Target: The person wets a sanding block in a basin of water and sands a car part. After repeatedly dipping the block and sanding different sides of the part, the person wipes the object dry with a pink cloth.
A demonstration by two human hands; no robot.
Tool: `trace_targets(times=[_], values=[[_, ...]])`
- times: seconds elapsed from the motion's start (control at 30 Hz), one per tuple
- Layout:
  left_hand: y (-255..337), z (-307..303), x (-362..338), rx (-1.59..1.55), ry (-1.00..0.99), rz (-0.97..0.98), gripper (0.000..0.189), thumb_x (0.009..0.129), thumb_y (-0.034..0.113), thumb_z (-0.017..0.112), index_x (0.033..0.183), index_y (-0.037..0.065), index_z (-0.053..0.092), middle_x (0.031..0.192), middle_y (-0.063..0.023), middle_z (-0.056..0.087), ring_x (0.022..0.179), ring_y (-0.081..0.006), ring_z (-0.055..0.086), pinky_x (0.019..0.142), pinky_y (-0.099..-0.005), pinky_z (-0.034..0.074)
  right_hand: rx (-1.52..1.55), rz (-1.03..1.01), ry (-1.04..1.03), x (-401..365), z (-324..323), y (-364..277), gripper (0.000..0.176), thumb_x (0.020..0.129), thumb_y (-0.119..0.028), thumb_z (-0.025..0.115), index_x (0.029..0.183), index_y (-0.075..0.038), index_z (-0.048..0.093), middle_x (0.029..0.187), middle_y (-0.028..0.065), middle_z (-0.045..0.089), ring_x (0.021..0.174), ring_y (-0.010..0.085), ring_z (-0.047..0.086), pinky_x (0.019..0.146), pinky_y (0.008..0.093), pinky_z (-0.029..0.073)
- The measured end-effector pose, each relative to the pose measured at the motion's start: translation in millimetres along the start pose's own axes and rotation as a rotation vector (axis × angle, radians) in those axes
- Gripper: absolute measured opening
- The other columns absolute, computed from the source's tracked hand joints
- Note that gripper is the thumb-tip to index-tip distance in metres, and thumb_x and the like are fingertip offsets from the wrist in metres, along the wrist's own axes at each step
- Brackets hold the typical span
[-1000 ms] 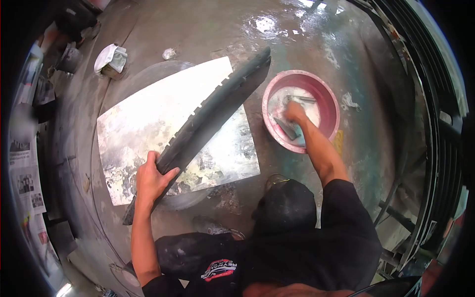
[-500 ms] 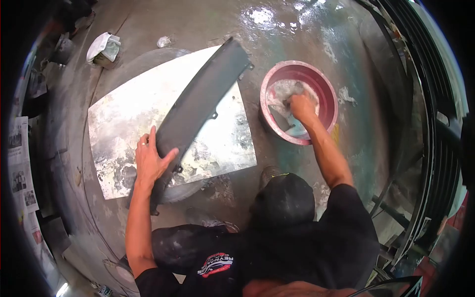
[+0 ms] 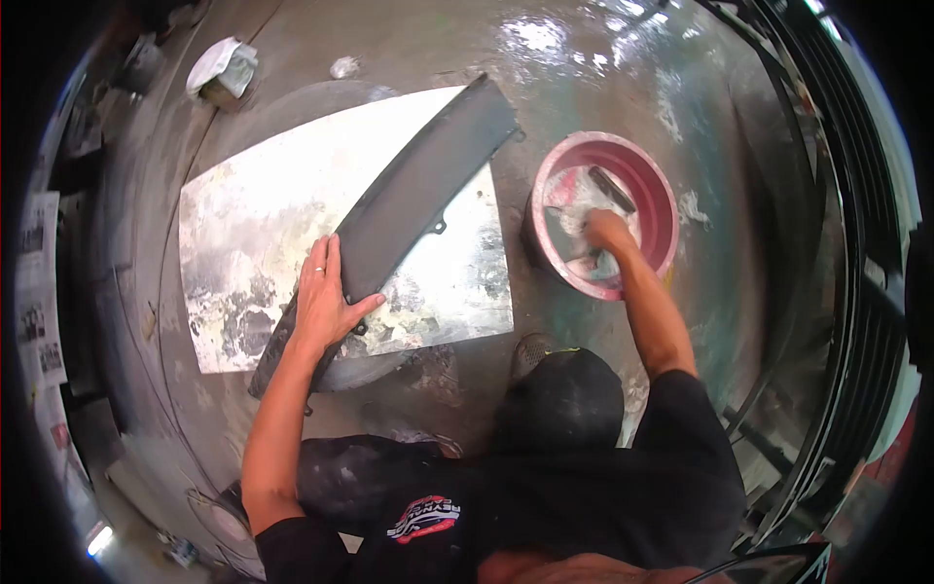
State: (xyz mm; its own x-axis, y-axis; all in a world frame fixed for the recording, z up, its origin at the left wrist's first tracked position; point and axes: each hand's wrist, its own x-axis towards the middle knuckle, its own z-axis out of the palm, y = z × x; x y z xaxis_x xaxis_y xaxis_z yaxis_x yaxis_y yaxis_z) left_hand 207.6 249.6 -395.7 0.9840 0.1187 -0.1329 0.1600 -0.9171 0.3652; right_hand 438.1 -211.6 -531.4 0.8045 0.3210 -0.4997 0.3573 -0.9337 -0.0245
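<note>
Left of the red basin [image 3: 660, 195], the left hand [image 3: 326, 297] pins a dark panel [image 3: 418, 185] to the pale sheet [image 3: 253, 214] on the floor.
Its fingers [image 3: 321, 261] lie spread, flat and released, gripping nothing. Inside the basin, the right hand [image 3: 608, 234] curls over something pale blue [image 3: 601, 265]; I cannot tell whether it grips. This looks like wetting up for a rub-down, and the next move calls for carrying the wet piece over while the panel stays pinned. Far left of the basin sits a rag bundle [image 3: 226, 68].

The panel [image 3: 409, 200] is dark grey, lying on a white sheet [image 3: 272, 209] blotched with grey and black. Right of the sheet, the basin [image 3: 662, 209] is pink-red with whitish water inside; the floor [image 3: 409, 39] is wet grey-green.
</note>
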Motion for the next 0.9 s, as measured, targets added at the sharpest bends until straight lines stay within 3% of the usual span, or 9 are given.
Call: trace_targets(times=[0.07,0.13,0.17,0.3,0.43,0.53,0.73,0.8,0.9], values=[[-4,5,-6,0.038,0.055,0.039,0.111,0.071,0.052,0.083,0.152,-0.004,0.031,0.154,-0.0258,0.034,0.139,-0.0422,0.036,0.117,-0.0532,0.027,0.653,0.167,0.087,-39,-59,-12,0.032,0.095,-0.015,0.052,0.120,-0.008,0.071,0.103,0.0126,0.075,0.090,0.0256,0.073,0.075,0.0395,0.061],[-1,8,-5,0.082,0.084,0.002,0.111,0.071,0.053,0.082,0.152,-0.003,0.031,0.153,-0.0249,0.035,0.139,-0.0414,0.037,0.116,-0.0527,0.028,0.960,-0.196,0.440,-56,-59,5,0.039,0.104,-0.016,0.048,0.142,-0.016,0.054,0.135,0.0092,0.059,0.112,0.0248,0.063,0.079,0.0457,0.063],[0,10,-6,0.129,0.103,-0.002,0.111,0.071,0.054,0.082,0.153,-0.001,0.032,0.153,-0.0239,0.036,0.138,-0.0407,0.037,0.115,-0.0522,0.029,1.586,0.008,0.419,-75,-90,-25,0.038,0.106,-0.016,0.047,0.143,-0.016,0.053,0.134,0.0089,0.059,0.115,0.0228,0.061,0.084,0.0442,0.062],[3,13,-4,0.143,0.109,-0.011,0.110,0.070,0.055,0.082,0.153,0.000,0.033,0.151,-0.0227,0.039,0.138,-0.0396,0.038,0.115,-0.0514,0.030,1.451,-0.213,0.714,-54,-122,-93,0.038,0.104,-0.014,0.052,0.142,-0.015,0.054,0.137,0.0085,0.059,0.126,0.0249,0.057,0.099,0.0434,0.056],[-1,16,-4,0.126,0.132,0.012,0.110,0.071,0.054,0.082,0.151,-0.003,0.033,0.150,-0.0234,0.040,0.138,-0.0397,0.037,0.114,-0.0523,0.030,0.486,-0.441,0.976,25,-142,-147,0.039,0.099,-0.011,0.056,0.137,-0.012,0.058,0.147,0.0151,0.054,0.137,0.0373,0.049,0.114,0.0420,0.041],[7,19,-4,0.136,0.142,0.011,0.113,0.070,0.055,0.083,0.150,-0.007,0.032,0.150,-0.0258,0.039,0.138,-0.0407,0.037,0.114,-0.0521,0.029,0.259,-0.445,0.867,68,-133,-176,0.047,0.092,-0.015,0.057,0.139,-0.016,0.057,0.143,0.0143,0.057,0.133,0.0420,0.050,0.104,0.0483,0.049],[12,29,-4,0.147,0.188,0.022,0.114,0.073,0.059,0.080,0.148,-0.012,0.031,0.149,-0.0286,0.039,0.137,-0.0413,0.037,0.114,-0.0539,0.028,0.210,-0.453,1.062,65,-115,-209,0.048,0.091,-0.019,0.059,0.136,-0.001,0.056,0.136,0.0173,0.061,0.129,0.0414,0.054,0.097,0.0469,0.053],[14,26,-1,0.159,0.210,0.020,0.113,0.074,0.058,0.080,0.148,-0.012,0.031,0.149,-0.0283,0.039,0.137,-0.0410,0.037,0.114,-0.0538,0.028,0.326,-0.473,0.875,47,-88,-238,0.038,0.091,-0.016,0.057,0.124,0.003,0.064,0.131,0.0214,0.063,0.128,0.0389,0.057,0.115,0.0591,0.031],[14,24,-1,0.143,0.149,0.003,0.114,0.076,0.057,0.078,0.150,-0.011,0.026,0.150,-0.0286,0.037,0.139,-0.0410,0.035,0.114,-0.0539,0.027,0.175,-0.854,0.843,33,-104,-226,0.044,0.091,-0.012,0.057,0.134,-0.002,0.058,0.136,0.0226,0.060,0.132,0.0368,0.055,0.112,0.0509,0.039]])
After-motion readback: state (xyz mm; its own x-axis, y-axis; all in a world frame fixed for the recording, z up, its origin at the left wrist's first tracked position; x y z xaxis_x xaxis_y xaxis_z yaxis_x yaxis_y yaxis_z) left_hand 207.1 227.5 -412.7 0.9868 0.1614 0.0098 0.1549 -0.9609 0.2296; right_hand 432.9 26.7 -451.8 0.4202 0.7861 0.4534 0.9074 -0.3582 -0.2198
